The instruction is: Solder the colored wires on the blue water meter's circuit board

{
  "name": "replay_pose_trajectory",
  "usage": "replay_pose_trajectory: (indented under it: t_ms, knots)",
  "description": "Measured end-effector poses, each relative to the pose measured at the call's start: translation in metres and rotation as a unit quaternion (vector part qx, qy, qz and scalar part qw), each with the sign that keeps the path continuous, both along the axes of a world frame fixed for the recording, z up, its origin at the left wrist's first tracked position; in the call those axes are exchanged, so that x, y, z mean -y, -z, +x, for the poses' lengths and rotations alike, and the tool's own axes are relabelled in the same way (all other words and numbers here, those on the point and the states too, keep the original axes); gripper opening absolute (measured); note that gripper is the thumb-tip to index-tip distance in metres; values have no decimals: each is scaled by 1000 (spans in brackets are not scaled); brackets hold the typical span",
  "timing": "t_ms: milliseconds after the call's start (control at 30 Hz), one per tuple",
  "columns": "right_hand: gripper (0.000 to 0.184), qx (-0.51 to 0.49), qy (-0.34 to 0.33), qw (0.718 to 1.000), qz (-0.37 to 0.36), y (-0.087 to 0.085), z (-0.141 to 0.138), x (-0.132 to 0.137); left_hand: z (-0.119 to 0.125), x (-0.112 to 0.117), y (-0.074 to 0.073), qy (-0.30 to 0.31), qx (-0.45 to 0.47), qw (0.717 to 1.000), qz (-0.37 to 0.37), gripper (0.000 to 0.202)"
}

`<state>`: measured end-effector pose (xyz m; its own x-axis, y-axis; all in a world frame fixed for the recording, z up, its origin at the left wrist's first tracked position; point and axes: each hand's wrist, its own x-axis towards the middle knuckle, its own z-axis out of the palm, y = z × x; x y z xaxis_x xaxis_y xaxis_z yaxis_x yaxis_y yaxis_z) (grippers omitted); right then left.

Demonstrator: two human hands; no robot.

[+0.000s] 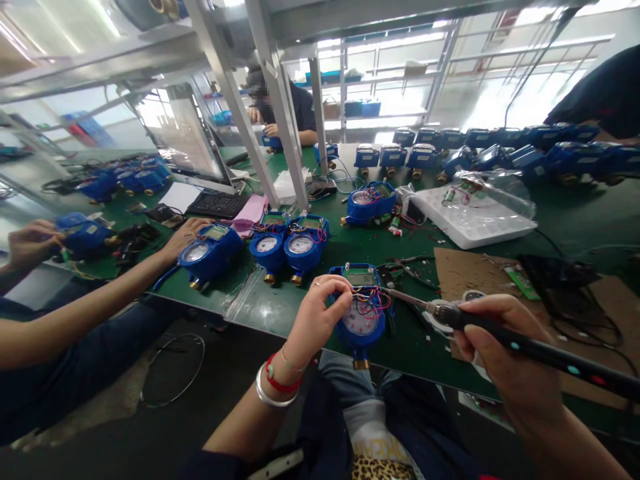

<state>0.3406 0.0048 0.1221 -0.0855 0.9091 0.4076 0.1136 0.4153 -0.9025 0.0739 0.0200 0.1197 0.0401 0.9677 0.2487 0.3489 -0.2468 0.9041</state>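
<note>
A blue water meter [361, 320] with a round dial and loose coloured wires sits at the near edge of the green table [575, 220]. My left hand [320, 313] pinches the wires at the meter's upper left side. My right hand [505, 353] grips a black soldering iron [525, 343]. Its metal tip points left and reaches the wires on top of the meter.
Three more blue meters [285, 243] stand behind. A co-worker's hand [185, 235] on the left rests on one meter [210, 250]. A white tray [470, 217], brown cardboard [465, 270], a keyboard [217, 205] and a row of meters [500, 157] lie farther back. Another person sits across.
</note>
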Motion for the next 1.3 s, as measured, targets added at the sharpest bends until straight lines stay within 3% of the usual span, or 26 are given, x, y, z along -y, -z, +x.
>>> replay_pose_trajectory:
  t_ms: [433, 1300]
  knots:
    - [22, 120, -10, 992, 30, 15, -14, -7, 5, 2, 1, -37, 64, 997, -27, 11]
    - [18, 145, 11, 987, 65, 10, -17, -4, 5, 1, 4, -39, 70, 996, -31, 13]
